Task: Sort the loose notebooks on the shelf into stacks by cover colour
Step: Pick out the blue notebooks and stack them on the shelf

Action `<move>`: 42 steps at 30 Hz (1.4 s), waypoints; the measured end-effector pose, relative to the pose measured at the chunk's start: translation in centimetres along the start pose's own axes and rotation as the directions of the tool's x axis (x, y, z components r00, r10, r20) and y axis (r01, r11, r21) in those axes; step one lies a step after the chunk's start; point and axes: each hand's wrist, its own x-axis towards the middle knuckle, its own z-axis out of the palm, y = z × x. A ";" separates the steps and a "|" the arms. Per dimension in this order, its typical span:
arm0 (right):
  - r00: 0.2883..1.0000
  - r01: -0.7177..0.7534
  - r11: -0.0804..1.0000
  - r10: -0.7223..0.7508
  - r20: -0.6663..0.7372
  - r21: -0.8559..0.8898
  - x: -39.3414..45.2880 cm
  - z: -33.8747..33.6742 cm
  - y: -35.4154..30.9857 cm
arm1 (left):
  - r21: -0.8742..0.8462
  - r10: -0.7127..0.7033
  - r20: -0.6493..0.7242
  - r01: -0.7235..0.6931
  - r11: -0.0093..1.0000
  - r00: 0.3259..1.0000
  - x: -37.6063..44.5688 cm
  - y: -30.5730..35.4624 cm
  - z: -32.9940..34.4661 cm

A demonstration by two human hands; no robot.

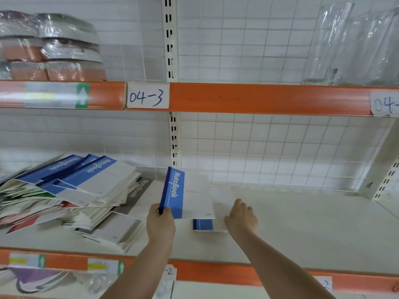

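My left hand (160,223) grips a blue-and-white notebook (185,195) by the near end of its blue spine, holding it tilted just above the shelf (302,229). Under it lies another blue notebook (203,225), flat on the shelf and mostly covered. My right hand (241,216) rests on the shelf beside that lower notebook, fingers loosely bent and holding nothing. To the left sprawls a loose pile of notebooks (71,197) with blue ones on top, a grey one (138,195) at its right edge, and red and green covers showing lower down.
An orange shelf beam (259,98) with a "04-3" label (148,96) runs overhead. Wrapped packs (49,50) sit on the upper left shelf, clear plastic items (356,44) on the upper right. A wire grid backs the shelf.
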 end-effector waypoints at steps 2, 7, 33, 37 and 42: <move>0.997 0.059 0.995 -0.062 -0.034 -0.083 0.0 -0.4 0.6 | 0.007 -0.026 0.036 0.025 1.000 0.999 -0.2 -0.2 1.6; 0.992 0.082 0.987 -0.094 -0.083 -0.138 0.5 -1.6 3.9 | 0.049 -0.107 0.061 0.104 0.993 0.992 -0.4 -1.2 5.5; 0.904 0.423 0.906 -0.421 0.074 -0.019 -0.8 -3.3 1.5 | 0.752 0.117 0.630 -0.641 0.155 0.768 2.4 0.7 2.6; 0.863 0.502 0.864 -0.497 0.089 -0.039 -1.5 -3.6 -2.6 | 0.727 0.063 0.677 -0.680 0.093 0.733 4.3 2.7 -1.5; 0.832 0.553 0.833 -0.551 0.067 -0.020 -2.9 -3.8 -8.8 | 0.746 0.101 0.655 -0.662 0.070 0.749 7.1 5.1 -7.2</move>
